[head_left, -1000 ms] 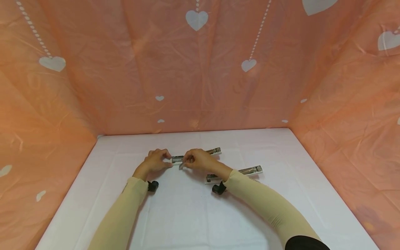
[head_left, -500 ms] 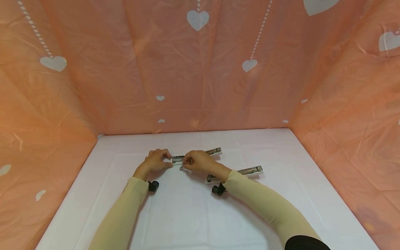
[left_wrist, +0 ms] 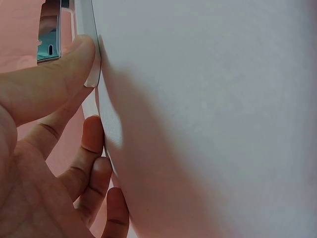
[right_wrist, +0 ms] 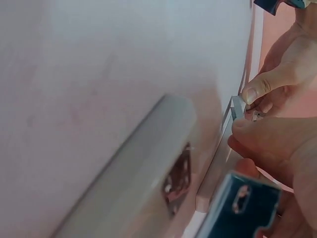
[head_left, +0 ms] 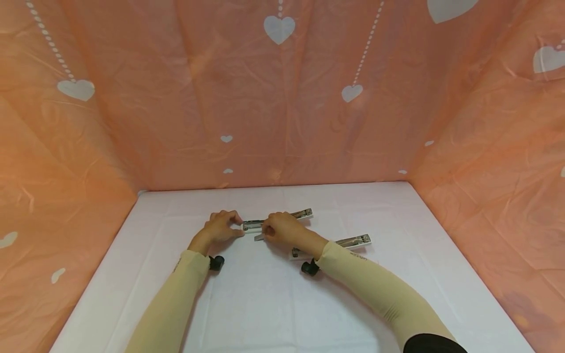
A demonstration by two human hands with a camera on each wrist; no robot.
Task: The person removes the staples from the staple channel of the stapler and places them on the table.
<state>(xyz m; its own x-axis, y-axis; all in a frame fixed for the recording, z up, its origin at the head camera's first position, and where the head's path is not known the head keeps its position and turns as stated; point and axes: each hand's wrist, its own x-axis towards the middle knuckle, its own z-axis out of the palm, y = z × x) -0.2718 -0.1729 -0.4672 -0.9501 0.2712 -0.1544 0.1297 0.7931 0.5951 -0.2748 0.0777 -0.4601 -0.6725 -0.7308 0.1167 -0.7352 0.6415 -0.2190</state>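
Note:
An opened stapler (head_left: pixel 302 214), white with a metal channel, lies on the white table between the hands. My left hand (head_left: pixel 218 226) grips its left end between thumb and fingers; in the left wrist view the thumb (left_wrist: pixel 81 57) presses the white edge. Thumb and fingers of my right hand (head_left: pixel 282 228) pinch a small grey metal strip (head_left: pixel 258 238), which looks like a staple strip, just in front of the stapler's near side. The right wrist view has this strip (right_wrist: pixel 237 108) close to the left thumb. My right hand covers the stapler's middle.
A second similar stapler (head_left: pixel 355 240) lies nearer and to the right, partly under the right forearm. Black wrist cameras (head_left: pixel 216 263) hang at both wrists. Orange sheeting with white hearts (head_left: pixel 279 29) walls the back and sides of the table (head_left: pixel 247 304).
The right hand has shifted slightly to the right, and the strip in it has turned from slanting to nearly level. The left hand and both staplers have stayed in place.

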